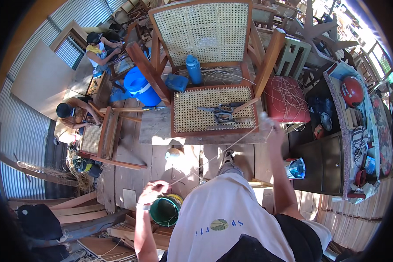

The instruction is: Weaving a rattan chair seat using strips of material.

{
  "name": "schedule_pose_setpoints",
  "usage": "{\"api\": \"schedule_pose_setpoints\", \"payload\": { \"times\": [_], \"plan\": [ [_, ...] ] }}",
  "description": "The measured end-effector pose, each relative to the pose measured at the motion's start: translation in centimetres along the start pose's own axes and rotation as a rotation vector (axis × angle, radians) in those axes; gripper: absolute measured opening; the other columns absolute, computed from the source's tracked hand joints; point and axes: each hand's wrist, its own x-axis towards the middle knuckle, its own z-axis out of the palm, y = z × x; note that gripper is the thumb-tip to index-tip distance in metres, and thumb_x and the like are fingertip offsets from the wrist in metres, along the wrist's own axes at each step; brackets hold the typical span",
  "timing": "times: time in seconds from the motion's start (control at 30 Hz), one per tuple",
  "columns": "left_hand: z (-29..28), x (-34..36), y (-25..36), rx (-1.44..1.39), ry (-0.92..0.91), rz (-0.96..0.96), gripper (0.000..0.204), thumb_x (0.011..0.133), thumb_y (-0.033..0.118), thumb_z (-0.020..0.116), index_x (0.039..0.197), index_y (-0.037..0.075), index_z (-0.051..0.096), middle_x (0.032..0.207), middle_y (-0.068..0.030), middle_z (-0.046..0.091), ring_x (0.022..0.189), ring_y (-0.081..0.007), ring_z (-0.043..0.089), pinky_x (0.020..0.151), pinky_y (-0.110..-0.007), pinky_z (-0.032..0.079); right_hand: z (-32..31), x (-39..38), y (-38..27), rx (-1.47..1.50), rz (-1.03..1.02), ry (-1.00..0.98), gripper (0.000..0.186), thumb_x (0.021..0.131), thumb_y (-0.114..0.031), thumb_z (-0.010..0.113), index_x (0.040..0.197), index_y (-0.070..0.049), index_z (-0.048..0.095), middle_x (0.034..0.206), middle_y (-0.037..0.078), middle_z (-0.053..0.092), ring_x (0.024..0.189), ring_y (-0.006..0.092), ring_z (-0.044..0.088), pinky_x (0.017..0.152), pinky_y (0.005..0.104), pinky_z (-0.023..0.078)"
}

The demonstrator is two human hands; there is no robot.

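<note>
A thin cane strand [214, 156] runs taut on a slant between my two hands. My left hand [153, 191] is closed on its lower end, above a green bucket [165, 211]. Farther off and to the right, my right hand [273, 134] is raised, its fingers closed around the other end; they are slightly blurred. Ahead of me, a wooden chair frame has a woven cane back panel [203, 32] and a woven cane seat panel [187, 120]. Scissors [225, 117] and another dark-handled tool lie on the seat panel, apart from both hands.
A blue bottle [193, 70] and a blue box [176, 82] stand behind the seat panel. Loose strands cover a red cushioned seat [287, 102]. A blue water jug [140, 87] is at left. Two people work at left. A dark cabinet [321, 163] stands at right.
</note>
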Motion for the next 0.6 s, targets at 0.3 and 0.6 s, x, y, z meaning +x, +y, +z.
{"api": "schedule_pose_setpoints", "payload": {
  "times": [0.3, 0.6],
  "plan": [
    [-5.5, -1.6, 3.3, 1.166, 0.324, 0.159, 0.014, 0.075, 0.023, 0.074, 0.075, 0.009, 0.070, 0.073, -0.0101, 0.063, 0.073, -0.0299, 0.061, 0.068, -0.043, 0.048, 0.9, -1.2, -8.2, -0.609, 0.092, -0.356, 0.033, 0.085, -0.010, 0.070, 0.118, -0.005, 0.067, 0.093, 0.004, 0.070, 0.088, 0.0120, 0.062, 0.075, 0.0273, 0.048],
    [5.6, 3.5, 18.3, 1.039, -0.255, 0.677, 0.006, 0.081, 0.013, 0.069, 0.082, 0.007, 0.068, 0.094, -0.0080, 0.058, 0.098, -0.0266, 0.051, 0.083, -0.040, 0.042, 14.5, -14.4, -4.3, -0.308, -0.006, -1.461, 0.039, 0.084, -0.026, 0.075, 0.109, 0.002, 0.067, 0.093, 0.013, 0.069, 0.080, 0.0161, 0.066, 0.069, 0.0320, 0.052]
  ]
}}
